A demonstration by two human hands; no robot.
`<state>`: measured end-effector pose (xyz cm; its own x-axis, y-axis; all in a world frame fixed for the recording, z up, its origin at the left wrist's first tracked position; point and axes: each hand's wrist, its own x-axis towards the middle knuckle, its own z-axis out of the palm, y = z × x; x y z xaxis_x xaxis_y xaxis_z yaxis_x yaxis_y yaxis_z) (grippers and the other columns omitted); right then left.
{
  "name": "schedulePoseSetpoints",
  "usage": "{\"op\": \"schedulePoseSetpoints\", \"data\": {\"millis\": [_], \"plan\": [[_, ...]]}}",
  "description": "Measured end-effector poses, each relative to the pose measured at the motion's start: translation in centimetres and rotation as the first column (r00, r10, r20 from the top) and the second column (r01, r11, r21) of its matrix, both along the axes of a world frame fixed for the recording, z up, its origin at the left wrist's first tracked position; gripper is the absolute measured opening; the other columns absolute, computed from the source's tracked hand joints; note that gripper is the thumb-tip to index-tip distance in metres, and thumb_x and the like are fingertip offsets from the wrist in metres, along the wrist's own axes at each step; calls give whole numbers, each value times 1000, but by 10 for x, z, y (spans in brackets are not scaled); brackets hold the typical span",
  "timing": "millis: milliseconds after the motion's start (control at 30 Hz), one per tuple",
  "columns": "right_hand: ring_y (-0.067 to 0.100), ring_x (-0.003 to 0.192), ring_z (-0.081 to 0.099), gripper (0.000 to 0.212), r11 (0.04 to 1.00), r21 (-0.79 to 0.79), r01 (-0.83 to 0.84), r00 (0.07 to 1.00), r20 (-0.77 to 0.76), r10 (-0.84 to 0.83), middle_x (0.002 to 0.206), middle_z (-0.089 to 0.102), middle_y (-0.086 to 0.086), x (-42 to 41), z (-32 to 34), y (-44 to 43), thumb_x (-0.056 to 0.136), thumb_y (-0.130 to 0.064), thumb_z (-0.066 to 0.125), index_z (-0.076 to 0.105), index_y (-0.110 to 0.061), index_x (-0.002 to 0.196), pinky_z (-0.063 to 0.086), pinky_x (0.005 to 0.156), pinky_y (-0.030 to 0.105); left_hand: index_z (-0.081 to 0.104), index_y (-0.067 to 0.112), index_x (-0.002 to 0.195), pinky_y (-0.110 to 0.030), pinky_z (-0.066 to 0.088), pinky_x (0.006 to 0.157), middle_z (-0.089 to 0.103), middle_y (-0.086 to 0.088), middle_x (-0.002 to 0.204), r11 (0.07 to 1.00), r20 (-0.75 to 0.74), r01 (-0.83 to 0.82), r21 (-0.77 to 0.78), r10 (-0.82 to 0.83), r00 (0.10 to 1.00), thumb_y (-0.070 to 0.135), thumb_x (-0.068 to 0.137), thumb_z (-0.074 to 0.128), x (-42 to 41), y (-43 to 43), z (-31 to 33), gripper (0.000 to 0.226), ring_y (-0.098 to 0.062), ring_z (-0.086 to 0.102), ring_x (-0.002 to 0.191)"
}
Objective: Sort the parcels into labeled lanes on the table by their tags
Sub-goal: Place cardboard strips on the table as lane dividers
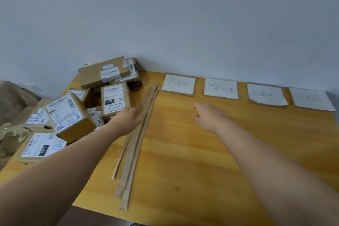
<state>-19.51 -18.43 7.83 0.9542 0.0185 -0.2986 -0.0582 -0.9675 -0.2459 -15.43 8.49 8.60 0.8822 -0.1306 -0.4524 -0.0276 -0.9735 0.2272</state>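
Note:
A heap of brown cardboard parcels with white shipping tags fills the table's left side; one upright parcel [115, 99] stands at its right edge and a tilted one [70, 117] leans in front. My left hand [128, 118] reaches to just below the upright parcel, fingers apart, holding nothing. My right hand [209, 115] hovers open over the bare wood, below the lane labels. Several white handwritten label cards lie along the wall: the first [178, 84], the second [221, 88], the third [266, 94] and the last [311, 98].
Long cardboard strips [135, 143] lie from back to front, dividing the heap from the lanes on the yellow wooden table [183, 161]. A grey wall stands right behind the labels. Crumpled brown paper [11, 132] sits off the left edge.

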Motion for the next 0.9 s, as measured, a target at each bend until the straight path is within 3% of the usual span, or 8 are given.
{"op": "schedulePoseSetpoints", "data": {"millis": [167,333,600,767,900], "plan": [[30,115,52,38,996,77,43,997,-62,-38,129,56,10,-3,-32,53,100,-28,43,46,-13,135,49,90,40,36,8,144,-37,38,105,45,-15,144,998,-129,69,7,-68,989,31,99,46,1,23,-33,52,-28,44,131],[31,123,48,43,982,132,137,988,-97,-124,133,53,12,-6,-58,84,99,-26,44,43,-13,139,46,96,41,18,14,152,-45,36,108,27,-18,153,990,-267,101,99,-71,961,46,96,46,-2,22,-66,70,-35,35,137],[31,126,46,38,976,120,183,976,-137,-167,133,53,11,-23,-82,96,99,-26,44,47,-13,134,43,100,43,23,-1,142,-42,41,102,34,-21,139,987,-32,-131,97,135,990,45,84,66,-1,2,-99,85,-36,41,128],[31,126,46,39,976,112,188,971,-173,-168,134,53,12,-24,-78,96,99,-27,44,45,-13,136,43,100,42,41,3,126,-38,50,82,56,-15,118,965,-107,-256,-65,248,963,27,86,69,3,8,-107,54,-32,58,108],[31,125,49,41,972,118,203,967,-182,-180,136,53,13,-20,-73,98,99,-27,46,45,-13,137,44,99,40,53,6,104,-31,45,69,59,-11,98,977,-119,-204,-52,197,973,21,91,62,1,15,-105,22,-24,54,84]]}}
